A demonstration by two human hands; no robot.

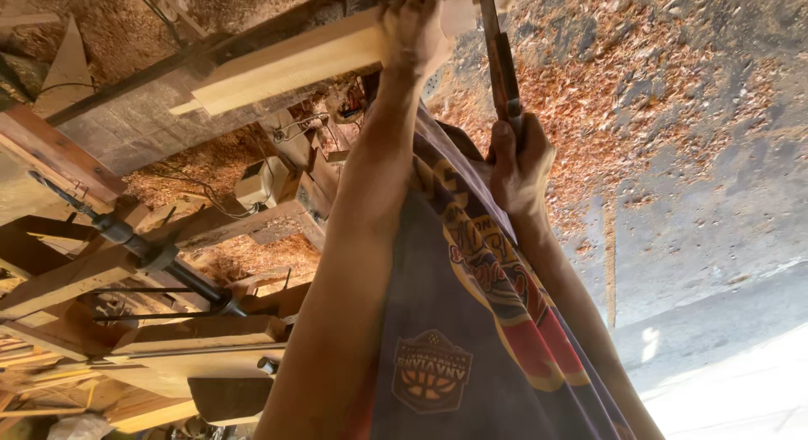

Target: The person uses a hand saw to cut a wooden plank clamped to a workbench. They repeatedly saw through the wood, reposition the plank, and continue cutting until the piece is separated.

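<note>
The view hangs upside down over a woodworking bench, so floor and shavings fill the top and right. The left hand [414, 28] lies pressed on a pale wooden board [290, 61] at the top of the frame, fingers together and flat along its edge, steadying it rather than gripping it. The right hand [520, 162] is clamped around the handle of a long dark metal tool [498, 57], probably a chisel or file, whose shaft runs up past the board's end; where its tip meets the wood is out of sight. To do this step well, the person likely needs to keep the board held firmly against the bench, keep the steadying fingers out of the tool's line, and drive it in short controlled strokes. A beige box [263, 181] with wires sits among the timbers [67, 280] below the board, near a dark metal clamp bar [151, 255]; no label can be made out on it. The only emblem is a round orange and dark badge [431, 371] on the person's dark shirt [471, 322], beside red and yellow bands. Sawdust [640, 78] covers the concrete floor [715, 204].
</note>
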